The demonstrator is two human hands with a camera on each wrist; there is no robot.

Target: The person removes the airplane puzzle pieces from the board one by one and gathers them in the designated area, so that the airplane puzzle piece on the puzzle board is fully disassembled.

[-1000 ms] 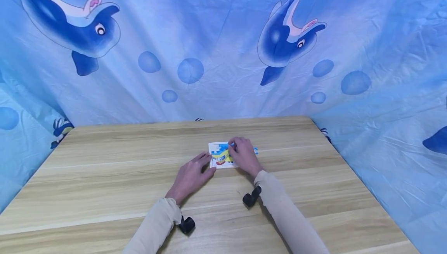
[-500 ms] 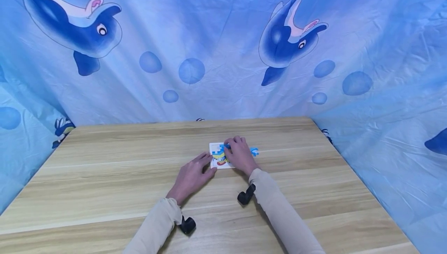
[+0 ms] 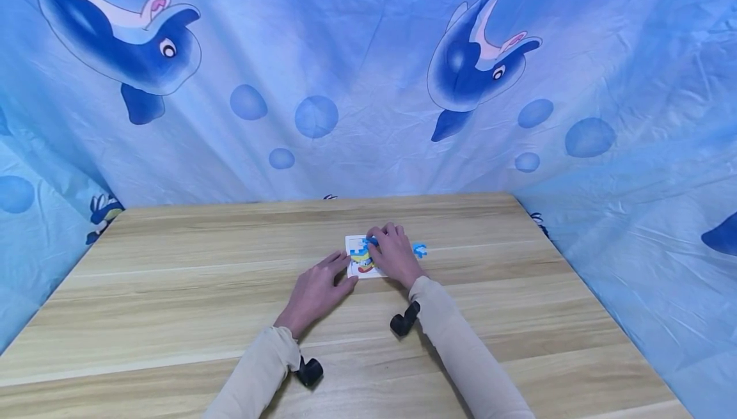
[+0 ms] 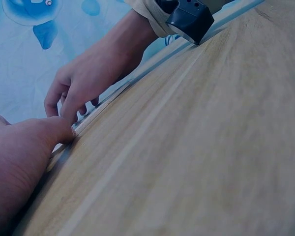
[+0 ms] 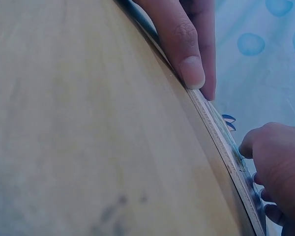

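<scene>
Along the left of the wooden surface (image 3: pixel 144 316), a broad stretch of tabletop runs out to the slanting side edge, so the left arm has ample elbow room. Next comes the left hand (image 3: pixel 316 288), its fingers laid loosely against the left side of a small puzzle (image 3: pixel 361 259) and the thumb at its near corner. I take that as a steadying touch, to keep the puzzle from sliding while the other hand works.

The puzzle itself lies flat near the middle of the surface, between the two hands. A pale patch at its upper left suggests at least one piece is missing.

Over its right half bends the right hand (image 3: pixel 397 256), fingertips down on the picture; from where I stand I cannot tell whether they pinch a piece. The hands are apart, though only just.

Right of that hand sit some loose blue pieces (image 3: pixel 417 249), probably kept close for an easy reach. Beyond them more wood stretches to the right edge. Behind, the far edge meets a blue curtain (image 3: pixel 368 86), leaving less room that way than to either side.
</scene>
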